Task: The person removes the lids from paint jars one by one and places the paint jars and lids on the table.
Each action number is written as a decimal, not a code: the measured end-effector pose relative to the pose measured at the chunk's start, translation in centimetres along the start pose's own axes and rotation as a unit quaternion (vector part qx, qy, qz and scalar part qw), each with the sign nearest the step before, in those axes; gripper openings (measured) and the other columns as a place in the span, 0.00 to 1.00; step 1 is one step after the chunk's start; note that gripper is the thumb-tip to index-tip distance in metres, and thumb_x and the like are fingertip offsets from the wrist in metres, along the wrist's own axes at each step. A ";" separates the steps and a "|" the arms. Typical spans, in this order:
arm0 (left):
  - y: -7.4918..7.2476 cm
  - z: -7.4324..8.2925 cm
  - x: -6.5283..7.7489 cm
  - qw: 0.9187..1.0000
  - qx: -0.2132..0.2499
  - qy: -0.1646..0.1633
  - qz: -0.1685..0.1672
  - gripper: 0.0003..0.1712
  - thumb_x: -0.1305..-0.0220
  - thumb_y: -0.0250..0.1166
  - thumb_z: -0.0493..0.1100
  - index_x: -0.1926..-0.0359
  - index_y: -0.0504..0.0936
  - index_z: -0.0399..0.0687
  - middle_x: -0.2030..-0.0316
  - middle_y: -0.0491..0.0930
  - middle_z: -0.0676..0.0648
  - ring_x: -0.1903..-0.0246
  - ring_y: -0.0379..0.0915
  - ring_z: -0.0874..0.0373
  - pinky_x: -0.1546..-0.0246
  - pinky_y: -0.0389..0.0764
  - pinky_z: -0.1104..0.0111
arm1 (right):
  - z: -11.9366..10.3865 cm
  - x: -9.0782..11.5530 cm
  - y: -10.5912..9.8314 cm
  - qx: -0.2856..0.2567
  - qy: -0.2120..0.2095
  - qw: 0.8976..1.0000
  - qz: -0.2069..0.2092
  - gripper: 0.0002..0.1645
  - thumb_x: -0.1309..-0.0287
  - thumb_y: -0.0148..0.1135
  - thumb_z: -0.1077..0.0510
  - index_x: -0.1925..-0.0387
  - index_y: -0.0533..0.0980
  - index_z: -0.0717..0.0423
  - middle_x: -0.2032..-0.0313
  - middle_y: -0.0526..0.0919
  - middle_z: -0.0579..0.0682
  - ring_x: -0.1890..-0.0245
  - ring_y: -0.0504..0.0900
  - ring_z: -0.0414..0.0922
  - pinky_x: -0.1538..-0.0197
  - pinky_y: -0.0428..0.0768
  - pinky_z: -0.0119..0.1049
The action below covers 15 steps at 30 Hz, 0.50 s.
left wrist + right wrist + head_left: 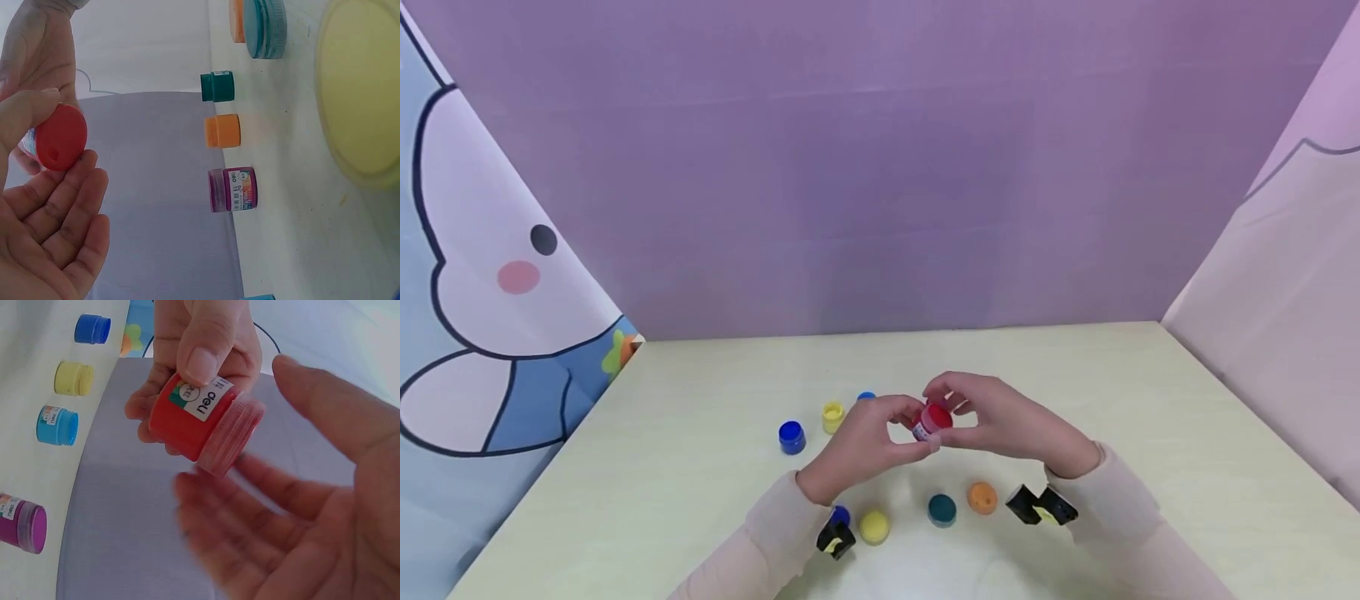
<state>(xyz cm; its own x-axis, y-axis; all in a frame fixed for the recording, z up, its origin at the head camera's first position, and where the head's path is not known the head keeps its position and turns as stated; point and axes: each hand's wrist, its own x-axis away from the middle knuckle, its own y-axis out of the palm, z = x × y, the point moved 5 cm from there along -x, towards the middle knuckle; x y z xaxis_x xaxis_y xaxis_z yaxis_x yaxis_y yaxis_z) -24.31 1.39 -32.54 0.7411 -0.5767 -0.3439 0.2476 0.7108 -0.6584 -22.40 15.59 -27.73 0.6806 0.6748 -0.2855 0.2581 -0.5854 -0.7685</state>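
Observation:
A small red paint jar (936, 418) is held up above the table between both hands. My left hand (868, 437) pinches its body, thumb on the white label, as the right wrist view shows. In the left wrist view one round red end of the jar (60, 137) faces the camera. The ridged, see-through lid (231, 434) points toward my right hand (1011, 421). That hand's thumb and fingers are spread around the lid end, with a gap at the thumb. Its fingertips are blurred, so whether they touch the lid is unclear.
Behind the hands stand a dark blue jar (792, 437), a yellow jar (832, 417), a light blue jar (57, 425) and a purple jar (232, 189). Nearer are another yellow jar (874, 527), a teal jar (942, 510) and an orange jar (982, 497). A purple wall (910, 208) rises behind.

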 end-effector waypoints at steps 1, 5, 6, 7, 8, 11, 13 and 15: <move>0.0 0.0 0.0 1.000 -0.002 -0.001 -0.001 0.17 0.49 0.65 0.59 0.59 0.78 0.60 0.67 0.76 0.65 0.64 0.70 0.70 0.62 0.74 0.69 | 0.2 0.0 0.1 0.003 0.024 1.000 -0.001 0.19 0.50 0.66 0.52 0.57 0.71 0.51 0.63 0.76 0.40 0.63 0.76 0.39 0.59 0.76 0.38; 0.0 0.1 0.0 1.000 -0.007 0.003 0.000 0.16 0.50 0.67 0.56 0.59 0.78 0.60 0.67 0.77 0.65 0.64 0.71 0.70 0.61 0.74 0.69 | 0.7 0.0 0.2 0.013 0.083 0.996 0.007 0.16 0.50 0.65 0.48 0.64 0.71 0.50 0.71 0.76 0.40 0.73 0.75 0.39 0.69 0.77 0.35; 0.0 0.1 0.0 1.000 -0.008 0.005 0.001 0.16 0.50 0.67 0.56 0.59 0.78 0.60 0.66 0.77 0.65 0.64 0.71 0.70 0.61 0.73 0.69 | 0.7 0.0 0.2 0.013 0.089 0.996 0.010 0.16 0.50 0.65 0.47 0.65 0.71 0.50 0.73 0.76 0.41 0.75 0.75 0.39 0.71 0.77 0.35; 0.0 0.1 0.0 1.000 -0.009 0.005 0.002 0.16 0.50 0.67 0.56 0.59 0.78 0.60 0.66 0.77 0.65 0.64 0.71 0.70 0.61 0.74 0.69 | 0.7 0.0 0.2 0.010 0.092 0.996 0.013 0.16 0.51 0.65 0.47 0.66 0.71 0.51 0.74 0.76 0.41 0.77 0.74 0.39 0.73 0.76 0.35; 0.0 0.1 0.0 1.000 -0.008 0.005 0.002 0.16 0.50 0.67 0.55 0.59 0.78 0.60 0.66 0.77 0.65 0.64 0.71 0.70 0.61 0.74 0.69 | 0.7 0.0 0.2 0.009 0.095 0.995 0.015 0.16 0.51 0.65 0.47 0.66 0.71 0.51 0.75 0.75 0.41 0.78 0.74 0.39 0.74 0.76 0.35; 0.0 0.0 0.1 1.000 -0.009 0.004 0.002 0.16 0.50 0.68 0.55 0.59 0.78 0.59 0.66 0.77 0.65 0.64 0.71 0.70 0.61 0.74 0.69 | 0.7 0.0 0.3 0.005 0.100 0.995 0.016 0.16 0.51 0.66 0.48 0.67 0.71 0.51 0.77 0.75 0.42 0.80 0.73 0.39 0.75 0.76 0.34; 0.1 0.0 0.2 1.000 -0.011 0.004 0.001 0.16 0.50 0.68 0.55 0.60 0.78 0.59 0.67 0.77 0.65 0.65 0.71 0.70 0.62 0.74 0.70 | 0.7 0.0 0.4 0.005 0.101 0.995 0.016 0.15 0.51 0.66 0.50 0.67 0.71 0.51 0.75 0.76 0.41 0.78 0.74 0.39 0.74 0.76 0.34; 0.2 -0.1 0.1 1.000 -0.012 0.004 -0.002 0.16 0.50 0.68 0.55 0.60 0.78 0.59 0.67 0.77 0.65 0.65 0.71 0.70 0.62 0.74 0.70 | 0.7 0.0 0.4 0.009 0.097 0.995 0.013 0.14 0.51 0.67 0.52 0.67 0.71 0.51 0.73 0.76 0.40 0.76 0.74 0.38 0.71 0.77 0.34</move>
<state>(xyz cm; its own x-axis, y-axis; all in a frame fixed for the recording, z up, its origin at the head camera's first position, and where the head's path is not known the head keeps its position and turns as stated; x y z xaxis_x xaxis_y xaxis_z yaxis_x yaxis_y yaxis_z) -24.23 1.40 -32.78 0.7353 -0.5822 -0.3469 0.2351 0.6992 -0.6751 -22.77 15.69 -28.48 0.8065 0.5597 -0.1904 0.2276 -0.5912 -0.7737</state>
